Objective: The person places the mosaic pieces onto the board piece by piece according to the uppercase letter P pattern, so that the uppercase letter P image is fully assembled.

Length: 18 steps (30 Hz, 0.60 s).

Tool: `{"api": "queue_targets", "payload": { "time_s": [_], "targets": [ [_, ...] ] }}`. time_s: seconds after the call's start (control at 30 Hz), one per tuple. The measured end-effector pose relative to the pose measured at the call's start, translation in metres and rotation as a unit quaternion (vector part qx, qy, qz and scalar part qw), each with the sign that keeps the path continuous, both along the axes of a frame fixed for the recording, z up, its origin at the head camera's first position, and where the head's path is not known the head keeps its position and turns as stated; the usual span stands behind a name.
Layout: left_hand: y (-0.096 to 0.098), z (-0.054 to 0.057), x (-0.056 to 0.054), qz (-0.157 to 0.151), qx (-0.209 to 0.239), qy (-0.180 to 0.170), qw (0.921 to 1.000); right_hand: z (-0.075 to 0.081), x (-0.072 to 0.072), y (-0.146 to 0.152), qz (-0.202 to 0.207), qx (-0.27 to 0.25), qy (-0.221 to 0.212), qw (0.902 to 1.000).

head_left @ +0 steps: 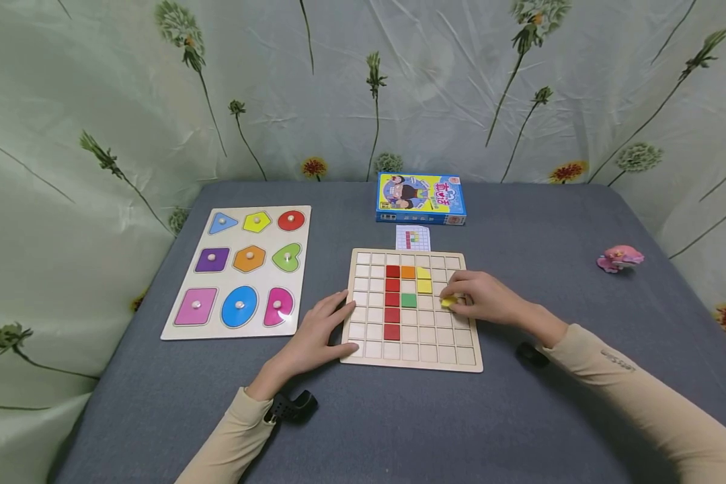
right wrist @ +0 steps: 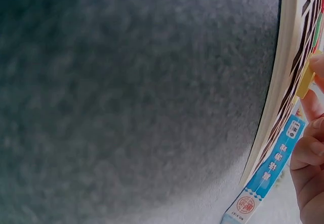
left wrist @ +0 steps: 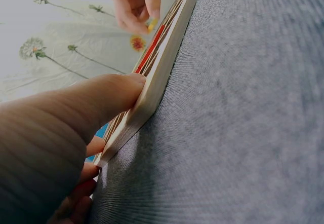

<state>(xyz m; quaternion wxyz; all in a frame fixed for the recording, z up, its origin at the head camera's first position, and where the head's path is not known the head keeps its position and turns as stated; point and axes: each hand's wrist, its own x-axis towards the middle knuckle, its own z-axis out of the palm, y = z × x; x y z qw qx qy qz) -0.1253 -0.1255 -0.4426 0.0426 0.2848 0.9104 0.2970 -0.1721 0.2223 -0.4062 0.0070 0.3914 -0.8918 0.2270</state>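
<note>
A square wooden grid board (head_left: 428, 334) lies mid-table. My right hand (head_left: 482, 296) pinches a yellow square tile (head_left: 448, 302) between thumb and fingers over the board's right part; the same tile (right wrist: 305, 77) appears tilted in the right wrist view. My left hand (head_left: 314, 334) rests at the board's left edge, with its thumb (left wrist: 114, 93) on the near-left corner. On the grid, a column of several red tiles (head_left: 392, 299) stands beside an orange tile (head_left: 408, 272), a green tile (head_left: 409, 300) and two yellow tiles (head_left: 424, 286).
A printed grid card (head_left: 413, 238) touches the board's far edge. Behind it lies a blue and yellow box (head_left: 420, 199). To the left is a knobbed shape puzzle (head_left: 236, 279); a pink figurine (head_left: 620, 258) sits at far right on the grey tabletop (head_left: 411, 430).
</note>
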Motion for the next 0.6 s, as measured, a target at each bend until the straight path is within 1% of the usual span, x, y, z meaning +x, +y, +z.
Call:
{"api": "queue_targets", "payload": {
  "time_s": [0.17, 0.37, 0.6],
  "targets": [
    [0.000, 0.000, 0.000, -0.002, 0.000, 0.004, 1.0000, 0.000, 0.001, -0.006, 0.002, 0.013, -0.001, 0.9999],
    [-0.001, 0.000, 0.001, -0.003, 0.000, 0.002, 1.0000, 0.000, 0.000, -0.013, 0.000, 0.024, -0.015, 0.9996],
    [0.000, 0.000, 0.001, 0.000, -0.002, -0.002, 1.0000, 0.000, -0.001, -0.018, 0.017, 0.029, 0.004, 0.9994]
  ]
}}
